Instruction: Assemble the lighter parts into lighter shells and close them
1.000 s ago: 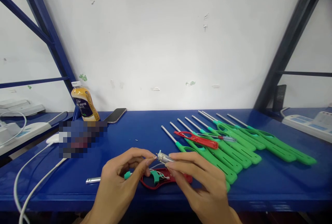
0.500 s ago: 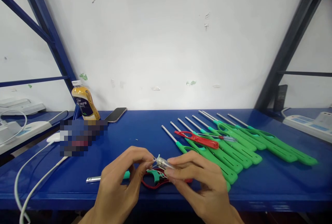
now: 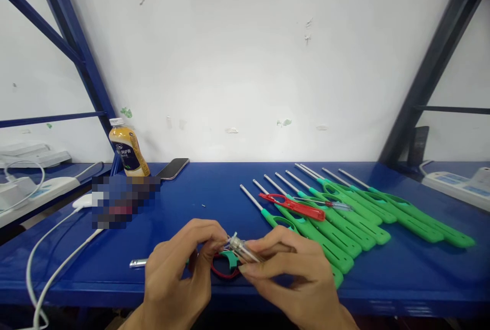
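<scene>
My right hand (image 3: 294,271) grips a small clear fuel tank (image 3: 247,252) between thumb and fingers, tilted with its valve end toward the left. My left hand (image 3: 179,263) pinches at that valve end, closed on what looks like a thin pale wire (image 3: 228,242); the fingertips partly hide it. Under both hands lies an opened red lighter body (image 3: 225,274) with a teal trigger (image 3: 231,258). Its metal tube (image 3: 138,263) sticks out to the left of my left hand. Most of this lighter is covered by my hands.
Several green lighters (image 3: 344,238) lie in a row on the right of the blue table (image 3: 214,182). On top of them rest a red half shell (image 3: 296,207) and a screwdriver (image 3: 337,205). A drink bottle (image 3: 130,151), a phone (image 3: 174,168) and white cables (image 3: 57,274) are on the left.
The tank has turned slightly, its far end now dipping lower to the right. My right hand has shifted slightly lower, covering more of the red body. The camera view has moved a little.
</scene>
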### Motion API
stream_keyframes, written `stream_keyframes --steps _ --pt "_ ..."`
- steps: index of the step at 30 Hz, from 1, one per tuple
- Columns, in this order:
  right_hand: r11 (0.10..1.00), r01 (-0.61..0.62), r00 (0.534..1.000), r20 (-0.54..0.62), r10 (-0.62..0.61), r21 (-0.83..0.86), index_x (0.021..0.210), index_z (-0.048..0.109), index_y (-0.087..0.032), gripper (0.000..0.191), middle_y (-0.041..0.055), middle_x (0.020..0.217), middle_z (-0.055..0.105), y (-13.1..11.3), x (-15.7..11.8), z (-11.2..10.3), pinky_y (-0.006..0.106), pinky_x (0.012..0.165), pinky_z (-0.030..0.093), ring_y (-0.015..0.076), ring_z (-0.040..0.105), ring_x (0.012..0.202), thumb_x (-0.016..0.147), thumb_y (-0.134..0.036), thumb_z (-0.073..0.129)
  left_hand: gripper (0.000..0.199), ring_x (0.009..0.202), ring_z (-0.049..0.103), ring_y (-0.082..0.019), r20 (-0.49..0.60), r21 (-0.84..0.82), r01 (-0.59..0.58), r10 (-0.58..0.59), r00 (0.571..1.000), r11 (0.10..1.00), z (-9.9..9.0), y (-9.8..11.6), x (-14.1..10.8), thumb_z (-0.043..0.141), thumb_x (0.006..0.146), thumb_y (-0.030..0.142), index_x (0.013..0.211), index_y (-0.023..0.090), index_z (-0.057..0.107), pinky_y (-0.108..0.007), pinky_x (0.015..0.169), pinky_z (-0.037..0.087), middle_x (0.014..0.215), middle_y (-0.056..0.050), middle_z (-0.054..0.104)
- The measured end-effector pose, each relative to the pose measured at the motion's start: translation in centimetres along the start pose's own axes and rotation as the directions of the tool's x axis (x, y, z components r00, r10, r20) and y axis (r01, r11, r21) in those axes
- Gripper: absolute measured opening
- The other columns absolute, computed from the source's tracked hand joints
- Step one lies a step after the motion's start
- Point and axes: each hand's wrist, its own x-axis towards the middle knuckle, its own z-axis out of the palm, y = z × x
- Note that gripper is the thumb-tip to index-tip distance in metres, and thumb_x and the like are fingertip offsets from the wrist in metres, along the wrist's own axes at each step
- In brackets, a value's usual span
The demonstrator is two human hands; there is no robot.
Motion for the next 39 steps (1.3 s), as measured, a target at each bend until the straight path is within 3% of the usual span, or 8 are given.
stream_keyframes --steps 10,14,16,20,25,28,32,39 --pt "0.976 0.137 0.991 0.025 -0.135 -0.170 0.101 0.084 -0.011 0.025 0.0149 0.103 0.078 -0.7 0.2 0.4 0.019 0.082 0.066 0.0186 0.083 0.086 0.086 0.006 0.072 0.022 0.068 0.067 -0.007 -0.020 -0.059 0.069 -0.070 0.997 0.996 0.6 -0.4 0.3 0.060 0.099 0.003 0.092 0.023 0.068 -0.015 0.059 0.052 0.084 0.005 0.073" --pt "0.916 0.123 0.992 0.017 -0.126 -0.381 0.102 0.082 -0.016 0.022 0.0093 0.104 0.081 -0.9 0.6 -0.9 0.015 0.085 0.063 0.0145 0.082 0.091 0.091 0.000 0.072 0.020 0.073 0.070 -0.007 0.062 -0.033 0.072 -0.070 0.996 0.997 0.8 -0.8 0.4 0.063 0.100 0.007 0.101 0.025 0.072 -0.014 0.060 0.051 0.092 0.005 0.077" --pt "0.871 0.108 0.990 -0.025 -0.137 -0.479 0.102 0.081 -0.018 0.021 0.0066 0.102 0.082 -0.8 0.7 -1.3 0.017 0.089 0.062 0.0140 0.080 0.093 0.093 -0.002 0.072 0.019 0.081 0.073 -0.010 0.145 -0.015 0.074 -0.071 0.987 0.997 0.9 -1.4 0.2 0.063 0.101 0.010 0.106 0.026 0.073 -0.016 0.069 0.055 0.098 0.004 0.078" --pt "0.821 0.046 0.989 -0.090 -0.118 -0.569 0.105 0.077 -0.019 0.017 0.0043 0.100 0.080 -0.1 0.5 -1.2 0.021 0.092 0.061 0.0144 0.079 0.094 0.097 -0.007 0.069 0.017 0.098 0.072 -0.020 0.329 0.083 0.108 -0.129 0.936 0.991 1.1 -2.8 -0.5 0.064 0.102 0.019 0.114 0.026 0.075 -0.031 0.087 0.058 0.106 -0.001 0.078" --pt "0.802 0.061 0.995 -0.027 -0.095 -0.595 0.116 0.074 -0.020 0.023 0.0048 0.109 0.078 0.4 0.0 -0.6 0.021 0.098 0.057 0.0137 0.076 0.101 0.102 -0.007 0.062 0.017 0.091 0.069 -0.023 0.523 0.127 0.180 -0.220 0.824 0.975 1.6 -3.1 -0.1 0.062 0.104 0.023 0.107 0.026 0.078 -0.036 0.083 0.054 0.099 -0.002 0.077" --pt "0.805 0.043 0.998 -0.010 -0.061 -0.592 0.120 0.071 -0.022 0.026 0.0045 0.111 0.076 0.7 -0.2 -0.7 0.023 0.097 0.057 0.0142 0.075 0.102 0.104 -0.006 0.058 0.017 0.087 0.068 -0.020 0.561 0.103 0.237 -0.253 0.788 0.966 1.9 -2.9 0.2 0.063 0.103 0.018 0.094 0.025 0.077 -0.033 0.080 0.051 0.093 0.000 0.076" --pt "0.808 0.013 1.000 0.014 -0.005 -0.589 0.124 0.069 -0.022 0.031 0.0060 0.113 0.073 0.8 -0.4 -0.9 0.027 0.092 0.058 0.0167 0.073 0.102 0.104 -0.005 0.053 0.017 0.082 0.066 -0.019 0.514 0.082 0.249 -0.255 0.819 0.965 1.9 -2.8 -0.1 0.062 0.102 0.015 0.090 0.023 0.072 -0.030 0.075 0.049 0.088 0.001 0.074" --pt "0.841 -0.012 0.995 0.075 0.063 -0.541 0.128 0.065 -0.024 0.037 0.0065 0.113 0.068 0.6 -0.5 -1.1 0.029 0.086 0.057 0.0174 0.070 0.099 0.104 -0.004 0.044 0.022 0.084 0.064 -0.017 0.404 0.011 0.103 -0.099 0.910 0.995 2.0 -3.2 -1.0 0.053 0.108 0.015 0.109 0.024 0.072 -0.028 0.075 0.050 0.092 0.001 0.075"
